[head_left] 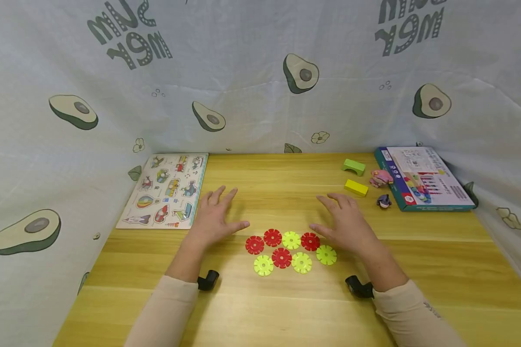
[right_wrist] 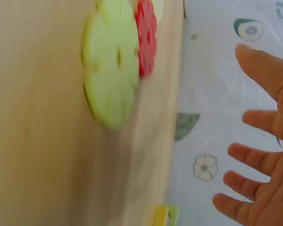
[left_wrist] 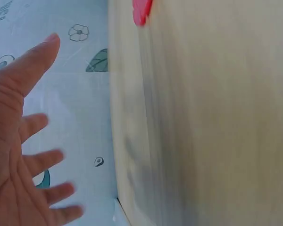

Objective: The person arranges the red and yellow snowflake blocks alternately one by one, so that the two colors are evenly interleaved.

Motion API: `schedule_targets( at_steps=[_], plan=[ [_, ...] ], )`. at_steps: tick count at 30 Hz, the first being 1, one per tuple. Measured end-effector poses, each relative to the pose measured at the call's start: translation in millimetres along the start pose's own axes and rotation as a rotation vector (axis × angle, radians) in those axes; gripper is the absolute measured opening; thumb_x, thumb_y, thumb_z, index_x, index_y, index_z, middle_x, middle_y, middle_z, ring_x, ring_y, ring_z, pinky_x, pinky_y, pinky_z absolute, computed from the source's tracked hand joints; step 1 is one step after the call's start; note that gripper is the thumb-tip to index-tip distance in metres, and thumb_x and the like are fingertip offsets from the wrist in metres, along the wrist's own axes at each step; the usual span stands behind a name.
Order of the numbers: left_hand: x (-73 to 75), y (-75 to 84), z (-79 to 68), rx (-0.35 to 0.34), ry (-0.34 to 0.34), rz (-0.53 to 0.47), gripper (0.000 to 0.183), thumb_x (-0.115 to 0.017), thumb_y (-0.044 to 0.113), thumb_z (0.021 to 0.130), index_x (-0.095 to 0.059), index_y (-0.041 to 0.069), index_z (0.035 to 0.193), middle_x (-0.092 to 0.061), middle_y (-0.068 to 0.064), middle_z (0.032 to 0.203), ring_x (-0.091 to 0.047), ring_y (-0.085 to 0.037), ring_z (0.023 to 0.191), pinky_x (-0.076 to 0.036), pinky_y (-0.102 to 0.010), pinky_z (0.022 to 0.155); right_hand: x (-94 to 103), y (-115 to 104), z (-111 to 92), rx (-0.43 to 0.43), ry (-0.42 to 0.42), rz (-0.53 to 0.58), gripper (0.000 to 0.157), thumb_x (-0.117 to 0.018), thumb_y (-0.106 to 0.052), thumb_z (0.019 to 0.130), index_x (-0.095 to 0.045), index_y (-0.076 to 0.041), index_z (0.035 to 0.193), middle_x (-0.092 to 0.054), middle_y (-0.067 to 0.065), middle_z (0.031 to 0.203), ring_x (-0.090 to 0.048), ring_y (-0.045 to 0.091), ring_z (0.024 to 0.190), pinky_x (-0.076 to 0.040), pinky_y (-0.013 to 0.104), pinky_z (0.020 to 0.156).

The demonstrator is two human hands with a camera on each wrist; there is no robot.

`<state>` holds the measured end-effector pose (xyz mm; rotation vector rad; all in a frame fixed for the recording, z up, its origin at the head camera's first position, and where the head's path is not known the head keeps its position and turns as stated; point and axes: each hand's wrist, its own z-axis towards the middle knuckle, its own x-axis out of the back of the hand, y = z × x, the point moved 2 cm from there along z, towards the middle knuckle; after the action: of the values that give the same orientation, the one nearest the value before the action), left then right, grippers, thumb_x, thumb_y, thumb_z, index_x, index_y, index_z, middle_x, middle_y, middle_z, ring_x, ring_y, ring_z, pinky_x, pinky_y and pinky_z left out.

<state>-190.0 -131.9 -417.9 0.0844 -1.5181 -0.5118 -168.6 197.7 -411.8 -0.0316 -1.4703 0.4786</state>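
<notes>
Nearest, eight notched red and yellow-green discs (head_left: pixel 285 255) are lying flat on the table (head_left: pixel 260 313). Slightly beyond, flanking them, my left hand (head_left: pixel 212 218) and right hand (head_left: pixel 349 224) are hovering, fingers spread wide. Farther off, a picture board (head_left: pixel 158 190) is lying left, a box (head_left: pixel 430 180) right.

Red discs (head_left: pixel 278 260), yellow-green discs (head_left: pixel 298 266); avocado-print whitish cloth (head_left: pixel 252 82).

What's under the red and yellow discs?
The discs lie on the wooden table; bare wood shows around and between them. Whatever is directly beneath is covered, so I can't tell.
</notes>
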Motion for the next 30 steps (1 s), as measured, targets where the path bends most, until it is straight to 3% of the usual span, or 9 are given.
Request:
schedule_targets(
  at_steps=[6,10,15,21,30],
  plan=[
    [-7.9,8.0,-8.6,0.049,-0.154,-0.237,0.067,-0.068,0.049,0.078,-0.047,0.024,0.136,-0.046,-0.007,0.133,-0.039,-0.03,0.123,-0.037,-0.048,0.097,-18.2,-20,0,0.036,-0.135,0.111,0.065,-0.071,-0.046,0.078,-0.051,-0.016,0.132,-0.05,0.011,0.117,-0.043,0.031,0.106,-0.043,0.05,0.086],
    [-13.8,13.1,-12.7,0.048,-0.272,-0.337,0.057,-0.073,0.039,0.077,-0.055,0.02,0.129,-0.055,-0.006,0.116,-0.051,-0.022,0.104,-0.043,-0.039,0.089,-28.2,-29,0,0.041,-0.238,0.151,0.062,-0.074,-0.041,0.076,-0.055,-0.016,0.129,-0.052,0.006,0.104,-0.045,0.024,0.093,-0.044,0.038,0.076],
    [-23.1,19.3,-16.2,0.029,-0.369,-0.401,0.052,-0.078,0.031,0.073,-0.06,0.019,0.121,-0.055,-0.003,0.103,-0.051,-0.019,0.092,-0.044,-0.035,0.08,-36.8,-35,1,0.034,-0.27,0.156,0.057,-0.075,-0.04,0.075,-0.059,-0.019,0.125,-0.048,0.001,0.095,-0.04,0.02,0.087,-0.04,0.03,0.065],
    [-30.2,27.3,-17.4,-0.006,-0.383,-0.336,0.046,-0.08,0.023,0.071,-0.063,0.017,0.112,-0.052,-0.001,0.099,-0.051,-0.017,0.092,-0.044,-0.034,0.082,-42.5,-40,2,0.031,-0.294,0.14,0.05,-0.075,-0.04,0.075,-0.062,-0.023,0.12,-0.047,0.001,0.093,-0.038,0.02,0.084,-0.037,0.028,0.06],
    [-31.4,29.7,-17.2,-0.011,-0.361,-0.29,0.037,-0.08,0.021,0.072,-0.063,0.017,0.105,-0.05,-0.001,0.096,-0.049,-0.016,0.085,-0.044,-0.032,0.077,-42.4,-44,3,0.012,-0.322,0.142,0.047,-0.077,-0.034,0.074,-0.062,-0.02,0.117,-0.048,0.002,0.097,-0.039,0.02,0.087,-0.038,0.03,0.065]
  ],
)
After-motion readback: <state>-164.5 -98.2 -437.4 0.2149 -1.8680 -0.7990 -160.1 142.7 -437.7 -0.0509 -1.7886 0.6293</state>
